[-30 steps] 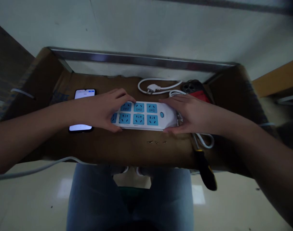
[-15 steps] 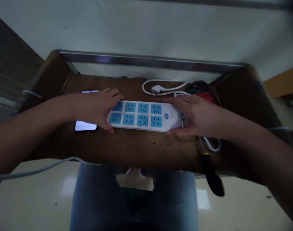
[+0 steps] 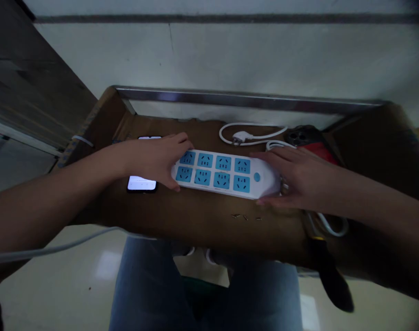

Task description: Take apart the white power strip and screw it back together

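Observation:
A white power strip (image 3: 226, 174) with several blue sockets and a round blue button lies flat on the brown cardboard-covered table (image 3: 195, 220). My left hand (image 3: 157, 158) grips its left end, thumb at the front edge and fingers over the back. My right hand (image 3: 295, 177) holds the right end the same way, beside the button. The strip's white cord and plug (image 3: 242, 136) curl behind it.
A lit phone (image 3: 141, 183) lies under my left wrist. Small screws (image 3: 244, 216) lie in front of the strip. A black-handled screwdriver (image 3: 328, 271) hangs over the front edge at right. A dark phone and a red object (image 3: 311, 142) sit at the back right.
My left hand has slid off the sockets to the strip's left end, uncovering all of them. The camera view has shifted, so everything sits further right and lower.

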`<state>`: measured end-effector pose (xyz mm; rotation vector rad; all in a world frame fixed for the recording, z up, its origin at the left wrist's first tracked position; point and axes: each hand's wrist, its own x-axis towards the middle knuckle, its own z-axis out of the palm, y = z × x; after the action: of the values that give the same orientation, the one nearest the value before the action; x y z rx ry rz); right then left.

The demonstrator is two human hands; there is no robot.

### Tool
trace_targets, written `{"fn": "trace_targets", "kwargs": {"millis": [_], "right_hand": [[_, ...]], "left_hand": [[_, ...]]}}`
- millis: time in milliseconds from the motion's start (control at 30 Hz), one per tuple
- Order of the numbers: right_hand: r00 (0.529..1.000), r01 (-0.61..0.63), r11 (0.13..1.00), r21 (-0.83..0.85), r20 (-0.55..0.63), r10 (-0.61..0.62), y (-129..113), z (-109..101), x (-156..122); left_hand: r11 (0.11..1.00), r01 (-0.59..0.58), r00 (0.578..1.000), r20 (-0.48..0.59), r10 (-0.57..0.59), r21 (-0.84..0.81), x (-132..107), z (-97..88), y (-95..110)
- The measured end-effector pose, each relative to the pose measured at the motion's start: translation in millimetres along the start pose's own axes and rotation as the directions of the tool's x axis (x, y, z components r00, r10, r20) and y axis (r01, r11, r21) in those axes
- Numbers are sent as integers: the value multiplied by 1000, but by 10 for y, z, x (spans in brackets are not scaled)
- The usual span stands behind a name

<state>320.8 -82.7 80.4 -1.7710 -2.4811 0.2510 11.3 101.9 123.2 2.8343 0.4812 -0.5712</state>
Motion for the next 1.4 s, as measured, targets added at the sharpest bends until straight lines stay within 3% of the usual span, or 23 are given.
{"fn": "trace_targets", "kwargs": {"millis": [533, 933, 1400], "right_hand": [[988, 90, 984, -155, -109, -107, -15, 84, -15], [1000, 19, 995, -97, -17, -21, -32, 32, -10], [999, 49, 987, -153, 16, -47, 17, 156, 1]], "left_hand": [[1000, 17, 1000, 10, -17, -5, -12, -36, 42], [1000, -2, 1000, -10, 2, 10, 13, -2, 14], [997, 3, 1000, -5, -3, 80, 100, 107, 47]]}}
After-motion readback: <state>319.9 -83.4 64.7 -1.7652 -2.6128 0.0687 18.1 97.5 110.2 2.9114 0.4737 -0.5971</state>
